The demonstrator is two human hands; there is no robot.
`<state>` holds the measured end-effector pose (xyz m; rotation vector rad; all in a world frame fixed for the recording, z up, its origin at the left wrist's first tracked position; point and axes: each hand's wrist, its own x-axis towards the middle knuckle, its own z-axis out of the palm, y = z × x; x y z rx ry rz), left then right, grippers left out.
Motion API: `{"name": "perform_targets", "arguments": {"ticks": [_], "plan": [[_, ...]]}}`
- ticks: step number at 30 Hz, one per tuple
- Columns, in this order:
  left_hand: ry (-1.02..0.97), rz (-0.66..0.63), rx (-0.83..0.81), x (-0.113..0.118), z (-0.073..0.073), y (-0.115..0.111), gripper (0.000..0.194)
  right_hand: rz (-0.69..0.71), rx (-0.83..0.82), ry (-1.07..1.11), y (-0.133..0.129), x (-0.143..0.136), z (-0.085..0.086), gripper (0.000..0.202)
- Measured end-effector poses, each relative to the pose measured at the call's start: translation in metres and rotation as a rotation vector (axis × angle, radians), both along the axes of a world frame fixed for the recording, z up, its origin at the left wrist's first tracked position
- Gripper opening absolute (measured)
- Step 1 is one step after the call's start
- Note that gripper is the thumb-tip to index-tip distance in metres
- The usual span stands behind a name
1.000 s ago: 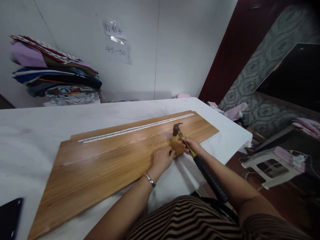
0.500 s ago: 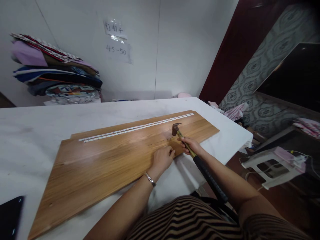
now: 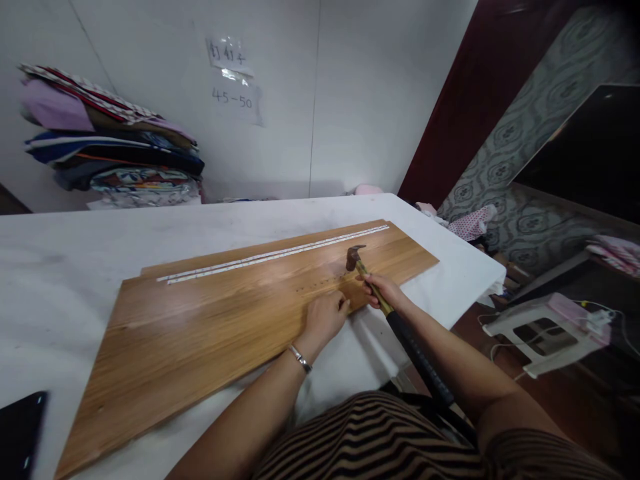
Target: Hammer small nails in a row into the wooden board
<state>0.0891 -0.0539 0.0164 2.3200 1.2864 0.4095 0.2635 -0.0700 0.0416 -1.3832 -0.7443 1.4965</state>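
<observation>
My right hand [image 3: 380,291] is wrapped round a claw hammer [image 3: 384,306], gripping the yellowish shaft not far below its rusty head. The black handle grip trails back toward my body. The hammer head is over a wood-grain board [image 3: 200,333], close to a short row of small nails [image 3: 320,283] standing in it. My left hand [image 3: 326,316] rests on the board near its front edge, just left of the hammer. Its fingers are curled closed, and whatever they hold, if anything, is hidden.
Two printed measuring strips [image 3: 280,255] run along the board's far side. The board lies on a white-covered table [image 3: 60,247]. A black phone-like object [image 3: 23,427] is at the left corner. Folded cloths [image 3: 120,133] are stacked behind. A white stool [image 3: 543,333] stands right of the table.
The hammer head has shifted very slightly to the right. My left hand and the board have stayed where they were.
</observation>
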Motion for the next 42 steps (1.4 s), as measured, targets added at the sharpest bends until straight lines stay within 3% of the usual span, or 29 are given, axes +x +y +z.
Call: {"name": "perform_targets", "arguments": {"ticks": [29,42], "plan": [[-0.008,0.015,-0.061,-0.0002,0.0041,-0.0008,0.025,0.004,-0.010,-0.034,-0.0005,0.0003,-0.0007,0.021],[-0.019,0.002,0.024,0.0006,-0.0027,0.0003,0.023,0.005,-0.011,-0.010,0.0011,-0.0009,-0.0005,0.022]]}}
